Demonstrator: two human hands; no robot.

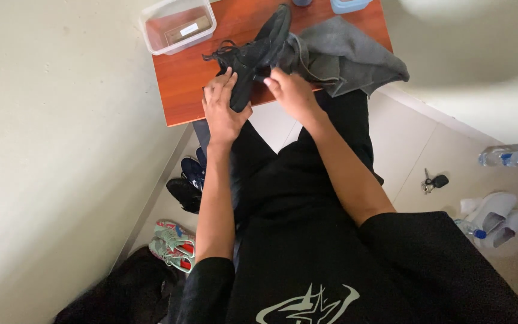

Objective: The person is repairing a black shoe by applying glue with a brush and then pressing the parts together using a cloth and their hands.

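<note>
**Black shoe held over a small wooden table**

A black lace-up shoe point(253, 54) sits tilted over the near edge of the red-brown table point(181, 90), toe pointing away, its laces trailing loose to the left. The left hand point(223, 108) clasps the heel end, fingers curled around it. The right hand point(292, 93) grips the shoe's side, knuckles up, beside a crumpled grey cloth point(346, 54). Both forearms stretch forward from black sleeves.

A clear plastic box point(178, 24) stands at the table's far left corner, holding a brown block with a pale label. On the floor lie several shoes point(181, 210), keys point(434, 181) and a water bottle point(511, 157).
</note>
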